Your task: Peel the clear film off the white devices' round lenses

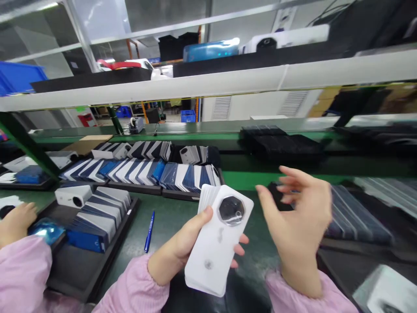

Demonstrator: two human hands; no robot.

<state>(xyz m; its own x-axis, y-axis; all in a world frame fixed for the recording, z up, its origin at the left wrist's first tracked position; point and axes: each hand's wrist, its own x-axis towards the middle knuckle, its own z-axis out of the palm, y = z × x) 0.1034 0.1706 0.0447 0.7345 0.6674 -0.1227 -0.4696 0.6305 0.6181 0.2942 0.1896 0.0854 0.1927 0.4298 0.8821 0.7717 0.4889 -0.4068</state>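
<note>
My left hand (182, 250) grips a stack of white cards (216, 243), fanned a little at the top; the top card has a dark octagonal cut-out. My right hand (298, 217) hovers just to the right of the stack with its fingers spread apart and nothing in it, slightly blurred. Both of my sleeves are pink. The stack is held above the green bench (169, 221).
Rows of blue and white cards (140, 171) fill black trays behind. More cards (97, 213) and a white projector (73, 195) sit on a tray at left. A blue pen (149, 232) lies on the bench. Another person's hand (14, 224) is at far left. Dark trays (352, 217) lie right.
</note>
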